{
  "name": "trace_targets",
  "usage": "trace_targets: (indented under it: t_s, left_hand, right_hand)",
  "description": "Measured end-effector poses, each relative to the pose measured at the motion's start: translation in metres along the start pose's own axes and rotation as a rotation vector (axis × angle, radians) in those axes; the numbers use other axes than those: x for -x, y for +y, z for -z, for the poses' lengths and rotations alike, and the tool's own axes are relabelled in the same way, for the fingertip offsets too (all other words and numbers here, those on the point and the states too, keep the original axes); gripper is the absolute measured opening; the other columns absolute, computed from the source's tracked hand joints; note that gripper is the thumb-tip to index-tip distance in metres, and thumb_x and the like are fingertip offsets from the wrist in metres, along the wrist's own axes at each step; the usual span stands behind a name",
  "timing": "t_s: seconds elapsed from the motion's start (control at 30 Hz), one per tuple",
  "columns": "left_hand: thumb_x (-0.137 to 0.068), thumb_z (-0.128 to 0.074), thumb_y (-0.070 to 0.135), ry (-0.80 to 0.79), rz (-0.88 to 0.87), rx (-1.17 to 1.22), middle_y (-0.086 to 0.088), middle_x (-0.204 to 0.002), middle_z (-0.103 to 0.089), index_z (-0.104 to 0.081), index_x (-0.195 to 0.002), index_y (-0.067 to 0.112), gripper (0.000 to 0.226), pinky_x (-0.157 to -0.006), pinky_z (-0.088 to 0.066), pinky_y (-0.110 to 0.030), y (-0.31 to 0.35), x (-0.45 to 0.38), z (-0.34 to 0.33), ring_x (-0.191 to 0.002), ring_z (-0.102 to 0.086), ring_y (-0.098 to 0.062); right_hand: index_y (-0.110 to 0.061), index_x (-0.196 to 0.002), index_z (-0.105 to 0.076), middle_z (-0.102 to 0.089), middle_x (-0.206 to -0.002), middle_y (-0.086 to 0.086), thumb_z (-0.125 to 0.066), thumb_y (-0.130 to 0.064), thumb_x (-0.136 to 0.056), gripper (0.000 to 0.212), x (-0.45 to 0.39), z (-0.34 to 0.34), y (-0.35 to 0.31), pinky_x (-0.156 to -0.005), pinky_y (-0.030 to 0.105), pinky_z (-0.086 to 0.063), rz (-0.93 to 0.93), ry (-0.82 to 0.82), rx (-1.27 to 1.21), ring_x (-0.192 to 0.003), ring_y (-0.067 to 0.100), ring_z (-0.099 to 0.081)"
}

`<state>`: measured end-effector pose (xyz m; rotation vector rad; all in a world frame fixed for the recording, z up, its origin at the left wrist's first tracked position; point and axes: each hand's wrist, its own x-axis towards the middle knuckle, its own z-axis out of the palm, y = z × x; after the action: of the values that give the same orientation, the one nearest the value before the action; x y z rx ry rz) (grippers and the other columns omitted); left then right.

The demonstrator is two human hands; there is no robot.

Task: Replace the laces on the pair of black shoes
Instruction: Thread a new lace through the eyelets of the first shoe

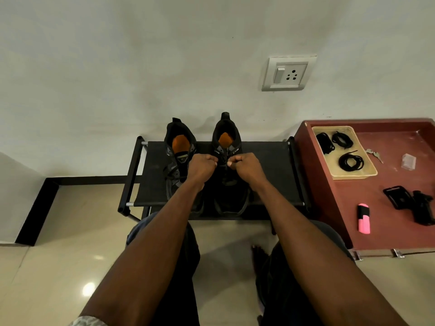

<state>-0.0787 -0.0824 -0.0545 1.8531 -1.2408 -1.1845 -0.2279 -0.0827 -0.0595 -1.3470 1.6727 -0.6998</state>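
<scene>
Two black shoes with orange insoles stand side by side on a low black rack [263,175], heels toward the wall. The left shoe [177,158] is partly hidden by my left forearm. Over the right shoe [227,142], my left hand [201,167] and my right hand [247,167] are both closed into fists at its lacing area, each pinching the shoe's black lace [223,161]. A dark loop of lace [244,205] hangs near the toe. Coiled black laces [350,162] lie in a beige tray [369,171] to the right.
The tray sits on a maroon cabinet top [386,184] beside keys [374,154], a pink and black highlighter [363,218], a black strap and holder [409,203] and a small clear packet [408,161]. A wall socket [288,72] is above. My knees and a bare foot are below.
</scene>
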Motion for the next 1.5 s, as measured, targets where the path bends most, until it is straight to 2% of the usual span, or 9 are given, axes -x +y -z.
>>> trace_targets:
  t_s: [0.07,0.17,0.33,0.53,0.73,1.0,1.27,1.4,1.5]
  left_hand:
    - [-0.093,-0.056,0.001,-0.007,0.005,-0.008,-0.003,-0.087,-0.069,-0.074,-0.111,0.008,0.025,-0.057,-0.048,-0.027,0.000,0.000,0.001,-0.066,-0.059,-0.014]
    - [-0.093,-0.056,0.001,-0.012,0.006,-0.015,0.002,-0.085,-0.068,-0.074,-0.111,0.010,0.027,-0.072,-0.057,-0.034,0.000,-0.002,0.000,-0.077,-0.065,-0.018]
    - [-0.093,-0.058,0.003,0.002,-0.005,-0.034,-0.001,-0.083,-0.070,-0.075,-0.108,0.012,0.025,-0.053,-0.048,-0.023,-0.002,-0.002,-0.001,-0.061,-0.059,-0.012]
    - [-0.091,-0.062,0.002,0.017,0.004,0.024,-0.005,-0.097,-0.072,-0.076,-0.106,0.010,0.022,-0.069,-0.054,-0.025,-0.002,-0.002,-0.001,-0.085,-0.066,-0.016]
    - [-0.091,-0.061,0.000,0.019,0.008,0.034,-0.003,-0.096,-0.072,-0.076,-0.107,0.009,0.024,-0.064,-0.051,-0.019,-0.001,-0.002,0.000,-0.080,-0.064,-0.010]
    - [-0.082,-0.080,0.015,0.016,-0.036,0.067,-0.004,-0.088,-0.076,-0.078,-0.090,0.014,0.009,-0.083,-0.060,-0.036,-0.001,0.002,-0.001,-0.087,-0.072,-0.017]
    - [-0.090,-0.071,0.012,0.115,-0.103,-0.008,-0.004,-0.080,-0.074,-0.079,-0.086,0.009,0.009,-0.069,-0.060,-0.031,0.009,0.010,-0.008,-0.076,-0.070,-0.018]
    - [-0.094,-0.061,0.008,0.169,-0.150,-0.020,-0.004,-0.076,-0.066,-0.068,-0.077,0.007,0.019,-0.058,-0.051,-0.030,0.015,0.011,-0.008,-0.070,-0.063,-0.019]
    - [-0.098,-0.051,0.004,0.175,-0.092,0.215,-0.009,-0.085,-0.065,-0.060,-0.093,0.005,0.010,-0.064,-0.056,-0.030,0.023,0.011,-0.001,-0.071,-0.064,-0.015]
  right_hand:
    - [-0.005,-0.073,-0.071,-0.063,-0.068,0.013,-0.064,-0.004,-0.092,0.020,-0.002,0.002,-0.001,-0.063,0.028,-0.039,0.004,-0.070,-0.017,-0.061,0.014,-0.051]
    - [0.011,-0.090,-0.069,-0.064,-0.087,0.031,-0.062,-0.001,-0.092,0.014,-0.004,0.005,-0.001,-0.066,0.025,-0.036,-0.011,-0.090,-0.012,-0.065,0.028,-0.054]
    - [-0.006,-0.093,-0.078,-0.073,-0.086,0.005,-0.071,-0.006,-0.088,0.008,-0.008,-0.002,0.001,-0.067,0.020,-0.048,0.024,-0.017,-0.026,-0.081,0.013,-0.065]
    - [-0.010,-0.076,-0.071,-0.070,-0.077,0.006,-0.075,-0.009,-0.085,0.010,-0.008,0.000,0.001,-0.070,0.037,-0.055,0.026,0.023,0.002,-0.070,0.017,-0.063]
    - [-0.005,-0.091,-0.074,-0.069,-0.084,0.009,-0.062,-0.003,-0.094,0.013,-0.003,-0.003,-0.008,-0.068,0.025,-0.047,-0.070,-0.046,-0.114,-0.073,0.012,-0.060]
    - [-0.002,-0.096,-0.075,-0.072,-0.097,0.015,-0.063,0.002,-0.090,0.014,-0.002,-0.001,-0.009,-0.094,0.038,-0.053,-0.146,-0.059,-0.275,-0.091,0.019,-0.064]
    - [0.016,-0.099,-0.064,-0.059,-0.080,0.017,-0.058,0.000,-0.078,0.027,-0.001,0.004,-0.017,-0.066,0.038,-0.044,-0.149,-0.100,-0.182,-0.072,0.022,-0.053]
    - [0.002,-0.093,-0.061,-0.058,-0.077,0.012,-0.063,-0.002,-0.078,0.015,0.004,0.007,-0.020,-0.063,0.036,-0.044,-0.059,-0.070,-0.112,-0.067,0.020,-0.052]
    - [-0.007,-0.102,-0.055,-0.055,-0.081,0.006,-0.076,-0.006,-0.076,0.033,0.007,0.012,-0.019,-0.064,0.034,-0.043,-0.027,-0.124,-0.071,-0.071,0.019,-0.051]
